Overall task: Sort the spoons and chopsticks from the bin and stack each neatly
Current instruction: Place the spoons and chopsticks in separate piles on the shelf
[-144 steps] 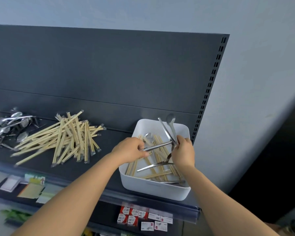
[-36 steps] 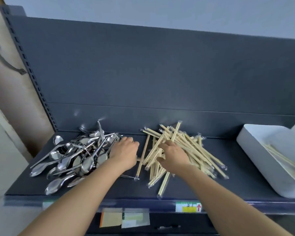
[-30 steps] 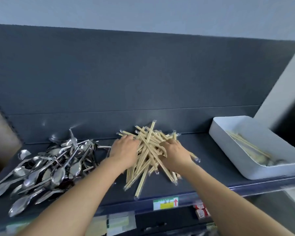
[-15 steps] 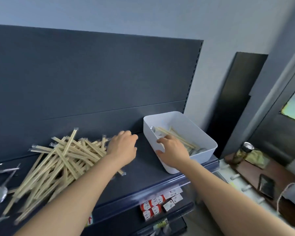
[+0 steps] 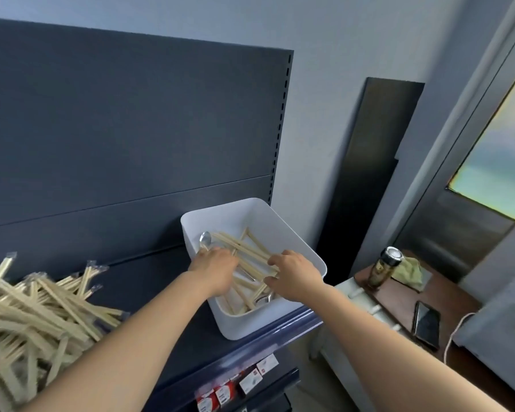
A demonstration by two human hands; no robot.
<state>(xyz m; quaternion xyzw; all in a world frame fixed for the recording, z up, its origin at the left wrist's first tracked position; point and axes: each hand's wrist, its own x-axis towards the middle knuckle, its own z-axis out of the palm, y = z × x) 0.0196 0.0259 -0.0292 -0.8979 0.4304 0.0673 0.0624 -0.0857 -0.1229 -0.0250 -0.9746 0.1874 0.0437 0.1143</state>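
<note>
Here, a white bin (image 5: 265, 215) at the right end of the dark shelf (image 5: 167, 292) holds loose chopsticks (image 5: 244, 248) lying crisscross and a spoon (image 5: 205, 239) in its far-left corner. Both arms reach down into it, palms down. The left hand (image 5: 216, 270) has its fingers buried among the sticks, just beside the spoon; whether it grips anything cannot be told. The right hand (image 5: 293, 275) curls fingers and thumb round a few sticks. A separate chopstick pile (image 5: 36, 307) lies on the shelf, well apart at left.
</note>
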